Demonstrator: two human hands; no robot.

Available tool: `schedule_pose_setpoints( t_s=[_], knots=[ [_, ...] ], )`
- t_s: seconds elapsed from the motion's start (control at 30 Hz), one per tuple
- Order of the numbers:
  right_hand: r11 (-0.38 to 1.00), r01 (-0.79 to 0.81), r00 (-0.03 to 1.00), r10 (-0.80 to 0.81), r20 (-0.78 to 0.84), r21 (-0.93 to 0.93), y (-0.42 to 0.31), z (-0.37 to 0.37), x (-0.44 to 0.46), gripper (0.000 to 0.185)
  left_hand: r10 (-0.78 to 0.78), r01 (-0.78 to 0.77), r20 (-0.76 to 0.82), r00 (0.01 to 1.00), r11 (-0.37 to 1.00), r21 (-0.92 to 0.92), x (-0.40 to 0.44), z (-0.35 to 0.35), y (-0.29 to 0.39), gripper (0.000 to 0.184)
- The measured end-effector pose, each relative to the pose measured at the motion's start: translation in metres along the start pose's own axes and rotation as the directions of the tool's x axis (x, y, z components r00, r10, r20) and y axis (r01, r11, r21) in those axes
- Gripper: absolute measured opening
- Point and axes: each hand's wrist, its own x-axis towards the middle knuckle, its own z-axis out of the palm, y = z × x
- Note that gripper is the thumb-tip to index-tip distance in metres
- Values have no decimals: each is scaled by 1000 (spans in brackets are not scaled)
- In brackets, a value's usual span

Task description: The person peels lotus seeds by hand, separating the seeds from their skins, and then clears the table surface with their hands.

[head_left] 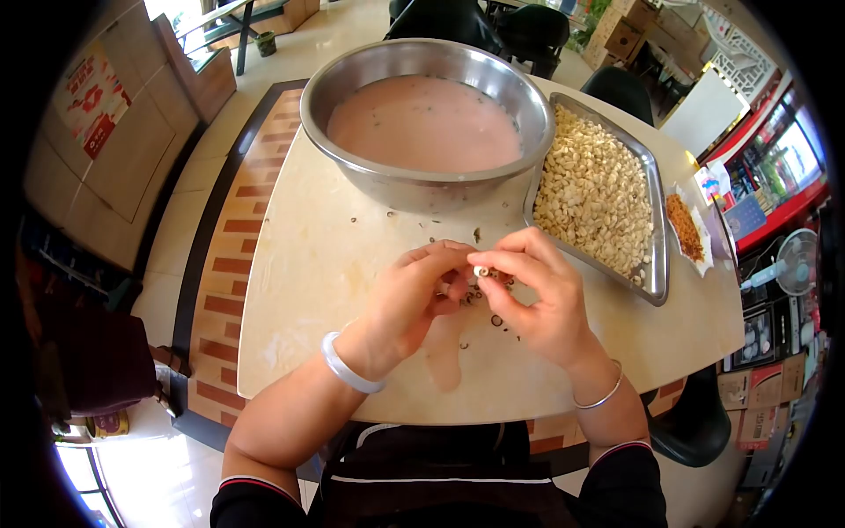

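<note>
My left hand [414, 295], with a pale bangle at the wrist, has its fingers curled in close beside my right hand. Between the thumb and fingers of my right hand [539, 295] is a small whitish piece [481, 271] with a dark ring at its end. Small dark rings and bits [497, 321] lie on the table below the hands. What my left fingers hold, if anything, is too small to make out. Beyond the hands stands a large metal bowl [422, 180] of cloudy pinkish liquid [422, 123] with dark specks afloat.
At the right of the table [308, 308], a metal tray [662, 255] holds many pale pieces [594, 185]. Further right, orange-brown bits [683, 227] lie on white paper. Dark chairs [532, 31] stand past the table, and a person's leg and sandal [172, 361] show at the left.
</note>
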Motion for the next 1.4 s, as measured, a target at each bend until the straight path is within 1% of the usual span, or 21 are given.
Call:
schedule_pose_setpoints(
  t_s=[0.03, 0.07, 0.17, 0.27, 0.37, 0.47, 0.57, 0.67, 0.77, 0.87, 0.97, 1.07, 1.1, 1.17, 1.27, 1.37, 1.4],
  knots=[
    [999, -47, 999, 48, -6, 24, 2, -4, -1, 23, 6, -8, 29, 1000, 998, 56, -3, 1, 4, 22],
    [997, -61, 998, 61, 0, 39, 6, -6, -1, 26, 18, -17, -7, 1000, 998, 68, -6, 9, 6, 17],
    [997, -68, 997, 70, -38, 46, 8, -9, 0, 25, 47, -46, -5, 999, 990, 132, -8, 19, 9, 21],
    [997, 16, 1000, -15, 7, -71, 12, -10, -1, 24, 72, -69, -6, 997, 972, 225, -5, 14, 6, 22],
    [991, -115, 991, 119, -60, 63, 4, -6, -1, 22, 37, -48, 56, 998, 978, 202, -5, 6, 8, 28],
    [995, -100, 993, 101, -58, 26, 9, -11, -1, 22, 58, -61, 17, 998, 977, 202, -5, 9, 8, 25],
    [977, -150, 983, 164, -84, 152, 10, -8, -3, 20, 138, -129, -33, 990, 971, 201, -4, 13, 6, 24],
    [973, -162, 980, 178, -90, 165, 10, -7, -3, 20, 225, -209, -27, 974, 939, 272, -4, 11, 3, 25],
    [981, -137, 981, 153, -118, 134, 8, -6, -2, 20, 241, -226, -7, 970, 920, 321, -9, 19, 5, 23],
    [993, -110, 992, 113, -64, 50, 9, -9, -4, 21, 291, -258, -16, 956, 870, 420, -10, 17, 4, 20],
    [993, -73, 996, 78, -51, 95, 1, -11, -1, 19, 348, -313, 4, 937, 838, 447, -12, 19, 4, 18],
    [976, -113, 992, 122, -39, 188, 5, -9, -6, 15, 329, -285, -36, 944, 862, 420, -13, 22, 5, 15],
    [946, -171, 983, 182, -17, 276, 5, -9, -7, 16, 298, -263, -29, 954, 881, 393, -13, 21, 6, 16],
    [852, -281, 955, 293, 42, 443, 4, -8, -8, 17, 235, -217, -13, 972, 915, 339, -15, 20, 7, 19],
    [652, -367, 913, 389, 123, 663, 8, -11, -9, 15, 166, -167, 22, 986, 975, 146, -9, 15, 2, 19],
    [622, -339, 910, 407, 79, 705, 7, -9, -7, 15, 127, -132, 38, 991, 973, 189, -8, 15, 3, 20],
    [739, -267, 944, 330, 14, 619, 10, -9, -5, 15, 126, -132, 47, 991, 977, 168, -8, 14, 4, 20]
  ],
)
